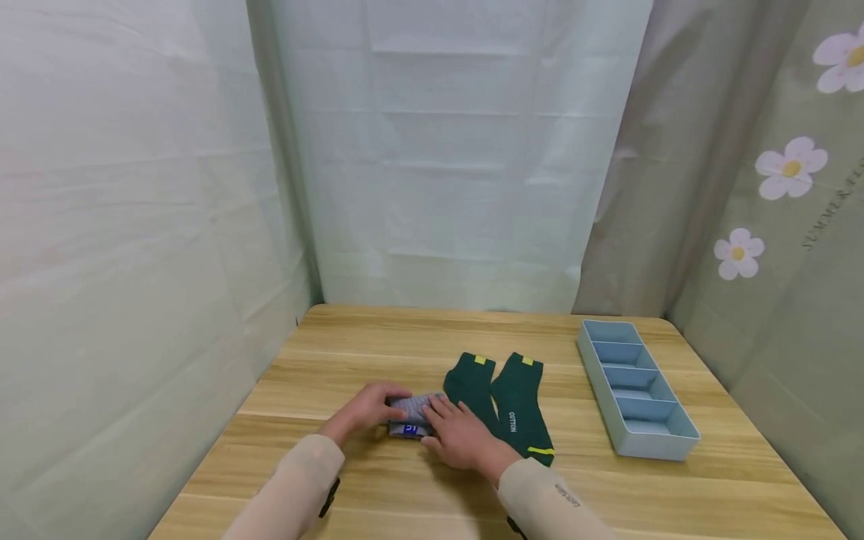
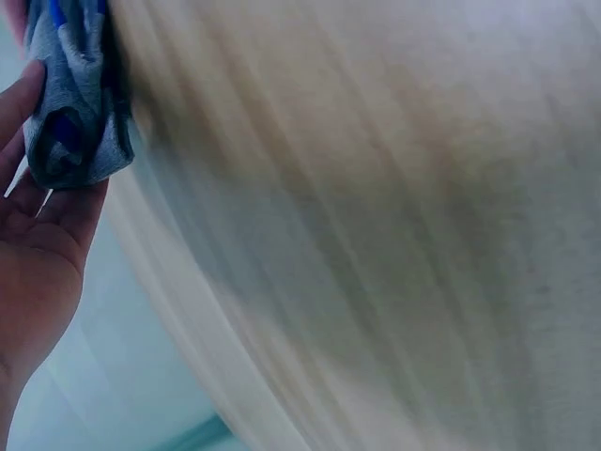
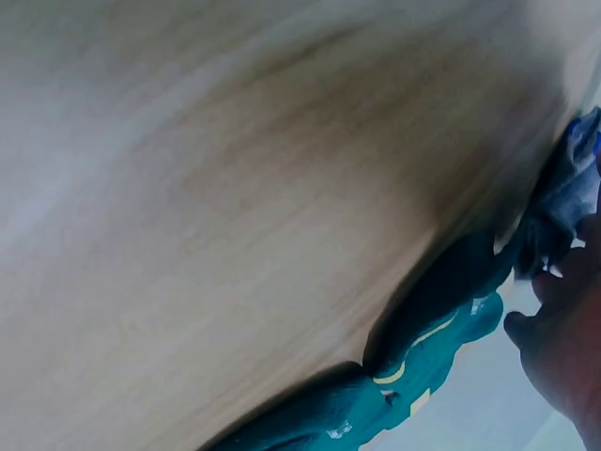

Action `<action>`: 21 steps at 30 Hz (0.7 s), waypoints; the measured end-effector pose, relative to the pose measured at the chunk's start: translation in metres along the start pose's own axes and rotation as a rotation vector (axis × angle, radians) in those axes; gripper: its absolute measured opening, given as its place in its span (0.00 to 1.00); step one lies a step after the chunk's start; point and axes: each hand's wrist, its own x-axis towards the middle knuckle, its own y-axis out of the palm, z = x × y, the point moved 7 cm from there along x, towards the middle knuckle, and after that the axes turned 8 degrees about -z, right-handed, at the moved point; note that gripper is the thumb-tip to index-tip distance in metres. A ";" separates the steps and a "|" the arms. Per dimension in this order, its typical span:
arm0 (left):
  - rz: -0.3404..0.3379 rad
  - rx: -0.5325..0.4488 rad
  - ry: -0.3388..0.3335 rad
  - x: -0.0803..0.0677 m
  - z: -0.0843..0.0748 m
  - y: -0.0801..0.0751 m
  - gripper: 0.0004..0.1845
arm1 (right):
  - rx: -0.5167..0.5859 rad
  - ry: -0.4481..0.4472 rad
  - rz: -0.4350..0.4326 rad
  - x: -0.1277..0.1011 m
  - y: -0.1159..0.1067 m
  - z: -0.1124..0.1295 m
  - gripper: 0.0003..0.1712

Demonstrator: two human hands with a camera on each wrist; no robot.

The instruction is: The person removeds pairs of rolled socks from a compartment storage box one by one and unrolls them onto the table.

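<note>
A folded bundle of grey socks (image 1: 413,409) with a blue-and-white mark lies on the table in front of me. My left hand (image 1: 367,409) grips its left end. In the left wrist view, the thumb lies on one side of the rolled end and the fingers on the other, with blue showing inside the grey socks (image 2: 80,117). My right hand (image 1: 462,435) rests on the bundle's right part with its fingers extended. Just right of it lie two dark green socks (image 1: 523,405), flat, with yellow patches; the right forearm and hand partly cover them.
Toward the right edge of the wooden table (image 1: 378,337) stands a blue-grey organizer box (image 1: 649,448) with several compartments in a row. Pale cloth hangings (image 1: 445,187) enclose the table at the back and sides.
</note>
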 end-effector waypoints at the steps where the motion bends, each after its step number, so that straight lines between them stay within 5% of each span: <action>1: -0.007 0.000 0.002 -0.001 0.000 0.000 0.20 | 0.003 0.001 -0.003 0.000 0.001 0.000 0.36; 12: -0.043 -0.019 -0.157 -0.003 0.010 0.001 0.18 | -0.001 -0.024 -0.019 -0.003 0.007 0.005 0.42; 21: -0.046 -0.013 -0.213 0.000 0.012 0.001 0.16 | -0.004 -0.049 0.008 -0.014 0.007 0.015 0.41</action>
